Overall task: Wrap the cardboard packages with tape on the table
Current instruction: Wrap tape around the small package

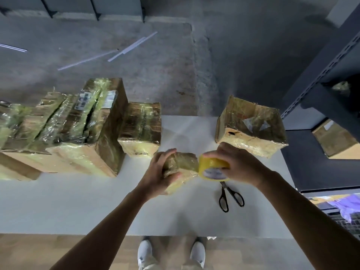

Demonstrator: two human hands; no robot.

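A small cardboard package (184, 164), shiny with tape, sits at the middle of the white table (87, 207). My left hand (158, 172) grips its left side, thumb on the near face. My right hand (236, 164) holds a yellow roll of tape (212, 168) pressed against the package's right edge. Black-handled scissors (230, 195) lie on the table just below the roll.
A row of larger taped boxes (64, 129) fills the table's left. A medium taped box (141, 129) stands beside them, and another taped box (251, 127) sits at the back right. A dark metal shelf rack (331, 78) stands at the right. My shoes show below the table edge.
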